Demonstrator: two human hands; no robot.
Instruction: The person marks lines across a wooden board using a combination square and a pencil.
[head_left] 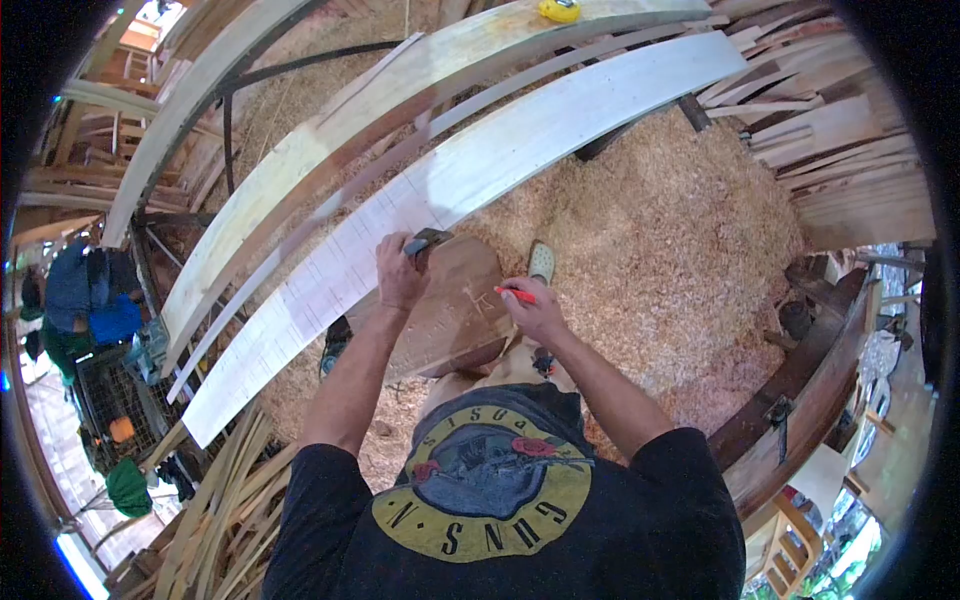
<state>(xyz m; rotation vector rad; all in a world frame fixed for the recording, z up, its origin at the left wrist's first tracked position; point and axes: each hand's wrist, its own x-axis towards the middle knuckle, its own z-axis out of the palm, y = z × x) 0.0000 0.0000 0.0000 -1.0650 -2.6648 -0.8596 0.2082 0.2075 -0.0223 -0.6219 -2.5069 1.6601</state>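
My left hand (400, 275) is closed around a small dark tool (428, 240) at the lower edge of a long pale plank (580, 110). The tool's exact kind cannot be made out. Short cross lines are marked along the plank's left half. My right hand (538, 315) holds a red pencil (516, 294), its tip pointing left, away from the plank. Between my hands, in front of my body, is a brown wooden slab (455, 290) with scratched or drawn marks on its face.
Beyond the plank lies a thick curved beam (400, 90) with a yellow tape measure (560, 10) on it. Shavings (660, 220) cover the floor. Stacked offcuts (820, 120) stand at upper right, thin strips (220, 510) at lower left, and a dark curved timber (800, 420) at right.
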